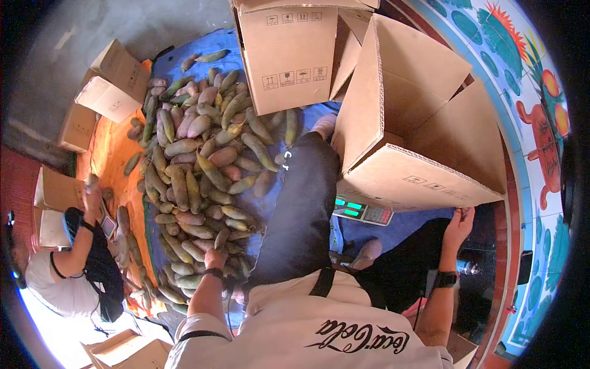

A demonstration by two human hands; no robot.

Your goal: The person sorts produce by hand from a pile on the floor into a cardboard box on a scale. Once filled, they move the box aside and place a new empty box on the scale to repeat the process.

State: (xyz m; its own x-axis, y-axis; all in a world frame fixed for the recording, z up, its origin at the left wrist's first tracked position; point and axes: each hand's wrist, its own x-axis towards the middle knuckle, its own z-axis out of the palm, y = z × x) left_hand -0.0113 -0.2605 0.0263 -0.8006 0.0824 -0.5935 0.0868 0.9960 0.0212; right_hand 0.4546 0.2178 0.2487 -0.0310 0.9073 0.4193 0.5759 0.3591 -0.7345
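My left hand (215,258) is down at the near edge of a big heap of long, plump green and pinkish produce (179,184). Its fingers are closed around one greenish-brown piece (222,238), which sticks up from the grip. Over on the right, my right hand (460,225) pinches the lower corner of an open cardboard box (424,178). That box is tilted toward me with its flaps spread. Partly under it, a scale (361,211) shows lit green digits.
A second tall cardboard box (292,58) stands beyond my knee. Blue sheeting (203,67) lies under the heap, with orange sheeting (107,150) to its left. Another person (67,264) sits at far left near smaller boxes (117,83). A painted tile wall (534,184) bounds the right.
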